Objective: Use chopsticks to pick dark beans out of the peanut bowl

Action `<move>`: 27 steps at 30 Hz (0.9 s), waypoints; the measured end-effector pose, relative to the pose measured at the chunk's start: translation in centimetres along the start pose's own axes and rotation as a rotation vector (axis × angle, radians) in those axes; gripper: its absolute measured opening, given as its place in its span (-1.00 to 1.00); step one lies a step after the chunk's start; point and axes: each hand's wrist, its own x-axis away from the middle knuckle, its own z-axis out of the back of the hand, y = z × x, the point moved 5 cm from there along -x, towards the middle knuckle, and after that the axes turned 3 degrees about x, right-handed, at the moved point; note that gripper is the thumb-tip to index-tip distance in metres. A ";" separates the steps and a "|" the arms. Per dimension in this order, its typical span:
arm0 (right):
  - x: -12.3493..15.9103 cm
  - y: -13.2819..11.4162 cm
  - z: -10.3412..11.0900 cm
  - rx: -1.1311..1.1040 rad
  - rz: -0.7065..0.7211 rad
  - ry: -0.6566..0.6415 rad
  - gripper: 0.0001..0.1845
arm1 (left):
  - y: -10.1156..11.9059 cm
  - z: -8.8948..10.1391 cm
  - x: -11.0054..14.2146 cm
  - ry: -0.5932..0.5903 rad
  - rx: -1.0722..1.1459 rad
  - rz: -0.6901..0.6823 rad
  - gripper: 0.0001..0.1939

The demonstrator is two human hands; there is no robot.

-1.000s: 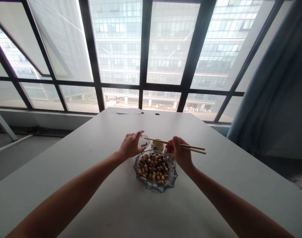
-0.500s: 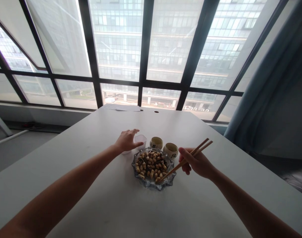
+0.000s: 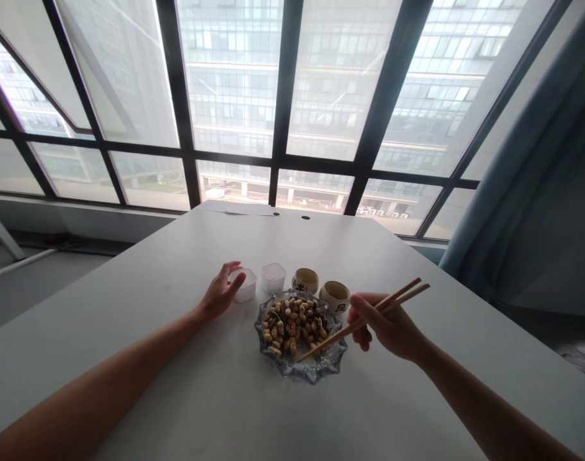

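Observation:
A scalloped glass bowl (image 3: 313,372) holds peanuts (image 3: 293,315) mixed with dark, thin pieces, perhaps sunflower seeds. My right hand (image 3: 386,325) grips a pair of wooden chopsticks (image 3: 343,332), whose tips reach down into the near part of the bowl. Beside the left clear plastic cup (image 3: 246,288) is my left hand (image 3: 224,289), fingers apart around its side; whether it touches the cup I cannot tell. A second clear plastic cup (image 3: 274,277) stands just right of it. Two cream ceramic cups with dark characters, the left one (image 3: 305,280) and the right one (image 3: 335,295), stand behind the bowl.
Everything rests on a long white table (image 3: 187,390). Sheets of paper (image 3: 239,209) lie at its far end, near two round dark holes. Tall windows with dark frames (image 3: 280,96) rise beyond, and a blue-grey curtain (image 3: 518,153) hangs at the right.
My left hand has moved left and toward me, from the right clear cup to the left one. The chopstick tips have shifted slightly left and nearer in the bowl.

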 end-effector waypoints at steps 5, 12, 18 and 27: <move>0.0 0.8 -1.2 0.006 0.031 0.018 -0.41 | 0.1 -0.4 0.2 -0.083 -0.072 0.053 -0.18; -0.4 0.6 0.5 0.017 0.122 0.314 -0.40 | 0.5 -0.4 0.2 -0.072 -0.124 -0.005 -0.23; -0.2 -0.3 1.2 0.034 0.148 0.309 -0.40 | 0.0 -0.5 0.0 0.008 -0.286 -0.032 -0.25; 0.6 -1.5 -1.4 0.178 0.231 -0.079 -0.45 | -0.4 -0.6 -0.1 0.019 -0.199 -0.098 -0.30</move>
